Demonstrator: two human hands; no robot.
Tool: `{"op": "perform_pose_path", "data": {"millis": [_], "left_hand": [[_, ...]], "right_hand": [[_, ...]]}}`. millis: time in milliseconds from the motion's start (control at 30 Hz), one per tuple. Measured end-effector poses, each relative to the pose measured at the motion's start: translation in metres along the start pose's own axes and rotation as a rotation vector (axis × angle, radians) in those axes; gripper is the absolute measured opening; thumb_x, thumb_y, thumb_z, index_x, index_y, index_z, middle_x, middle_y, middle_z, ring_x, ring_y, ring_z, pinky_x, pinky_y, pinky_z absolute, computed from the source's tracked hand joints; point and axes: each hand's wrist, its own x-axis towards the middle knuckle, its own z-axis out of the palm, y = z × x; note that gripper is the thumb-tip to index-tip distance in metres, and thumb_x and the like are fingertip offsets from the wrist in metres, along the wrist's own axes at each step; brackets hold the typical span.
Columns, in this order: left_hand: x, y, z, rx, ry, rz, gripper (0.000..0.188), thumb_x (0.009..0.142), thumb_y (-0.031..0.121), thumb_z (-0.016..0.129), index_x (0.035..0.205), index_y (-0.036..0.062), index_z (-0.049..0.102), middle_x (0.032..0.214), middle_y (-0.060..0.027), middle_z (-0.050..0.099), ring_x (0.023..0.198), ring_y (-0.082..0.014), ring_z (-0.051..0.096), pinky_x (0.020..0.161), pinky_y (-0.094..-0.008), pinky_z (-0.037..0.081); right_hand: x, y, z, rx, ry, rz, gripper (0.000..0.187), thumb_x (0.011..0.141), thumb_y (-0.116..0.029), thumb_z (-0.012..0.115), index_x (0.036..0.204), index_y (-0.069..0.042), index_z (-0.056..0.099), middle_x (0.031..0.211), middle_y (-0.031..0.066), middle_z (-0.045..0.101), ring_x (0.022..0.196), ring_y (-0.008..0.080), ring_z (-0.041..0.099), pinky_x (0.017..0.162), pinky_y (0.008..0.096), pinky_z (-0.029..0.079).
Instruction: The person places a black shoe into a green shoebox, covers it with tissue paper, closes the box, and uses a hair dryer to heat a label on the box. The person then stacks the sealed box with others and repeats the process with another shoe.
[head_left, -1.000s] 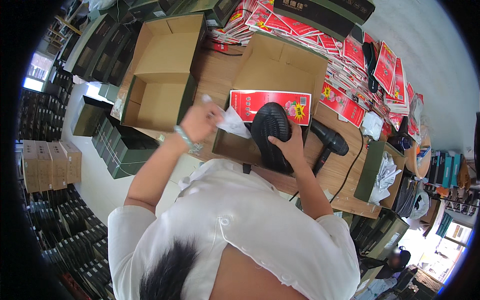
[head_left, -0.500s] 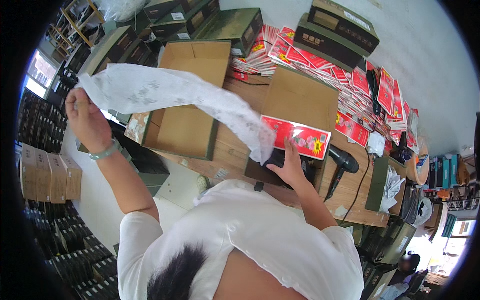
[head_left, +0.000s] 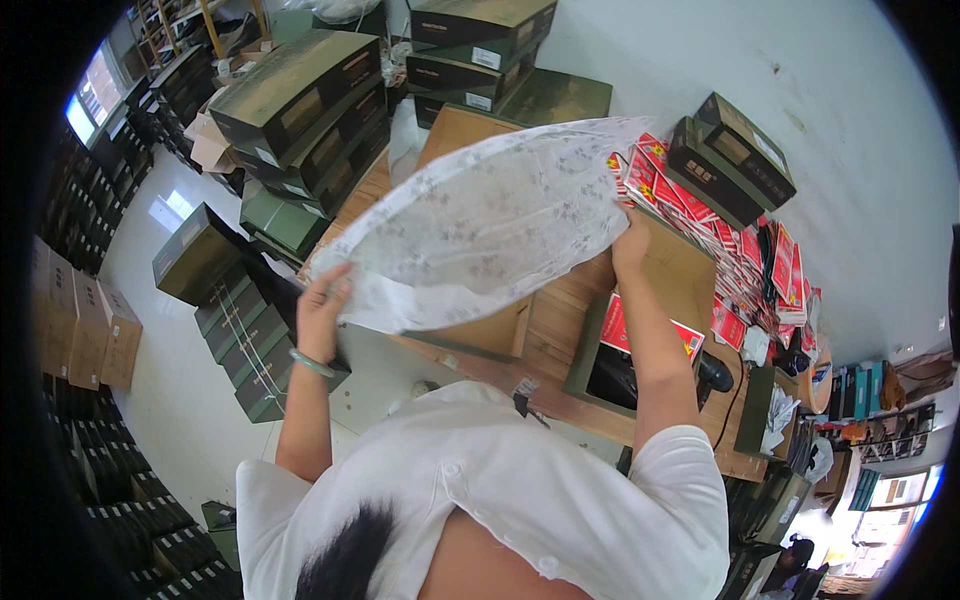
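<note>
I hold a large sheet of thin white patterned paper [head_left: 490,220] spread wide in front of me above the wooden table [head_left: 560,330]. My left hand [head_left: 322,308], with a green bangle on the wrist, grips its lower left edge. My right hand [head_left: 630,243] grips its right edge. Under the sheet an open cardboard box [head_left: 495,335] is partly hidden. To the right of it stands a dark open box [head_left: 620,375] with a red printed card [head_left: 650,335] at its rim.
Dark green boxes [head_left: 300,100] are stacked at the far left and back of the table, more stand on the floor [head_left: 240,330]. Red flat packets [head_left: 745,255] are piled along the right. A black hair dryer [head_left: 715,375] and cord lie at the right edge.
My right hand has left the dark box and taken the paper's right edge. Both hands have drawn the sheet open and raised it in front of me.
</note>
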Motion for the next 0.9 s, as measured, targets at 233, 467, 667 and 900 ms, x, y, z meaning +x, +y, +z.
{"op": "perform_pose_path", "data": {"millis": [233,467,667,900], "left_hand": [[-0.009,-0.091,0.005,0.122,0.068,0.047,0.057,0.086,0.002,0.065,0.14,0.0041,0.047,0.139,-0.014,0.051,0.128,-0.0226,0.047,0.109,-0.0325,0.032],[-0.025,-0.144,0.046,0.32,0.08,-0.054,0.07,0.091,0.025,0.065,0.149,0.0041,0.032,0.146,-0.0158,0.038,0.133,-0.0265,0.037,0.109,-0.0352,0.03],[-0.023,-0.127,0.071,0.134,-0.064,-0.298,0.066,0.096,0.035,0.056,0.149,0.0057,0.032,0.146,-0.019,0.033,0.129,-0.0267,0.041,0.099,-0.0326,0.042],[-0.025,-0.142,0.086,0.258,0.149,-0.374,0.035,0.093,0.018,0.064,0.125,0.0035,0.06,0.113,-0.0069,0.064,0.1,-0.0142,0.06,0.085,-0.0277,0.049]], "right_hand": [[0.069,-0.039,0.083,-0.216,-0.225,-0.118,0.035,0.081,-0.001,0.049,0.108,-0.004,0.07,0.105,0.0234,0.067,0.103,0.0369,0.064,0.09,0.0407,0.049],[0.119,0.01,0.157,-0.441,-0.604,-0.261,0.036,0.08,0.002,0.046,0.107,-0.003,0.069,0.107,0.0236,0.066,0.105,0.0367,0.063,0.093,0.0417,0.047],[0.131,0.038,0.203,-0.73,-0.788,-0.334,0.048,0.087,-0.014,0.056,0.131,0.0,0.047,0.143,0.0221,0.042,0.136,0.0447,0.033,0.106,0.0458,0.037],[0.009,-0.1,0.188,-0.411,-0.764,-0.374,0.045,0.079,-0.025,0.071,0.117,-0.003,0.059,0.126,0.0197,0.051,0.116,0.0391,0.047,0.1,0.0511,0.037]]}}
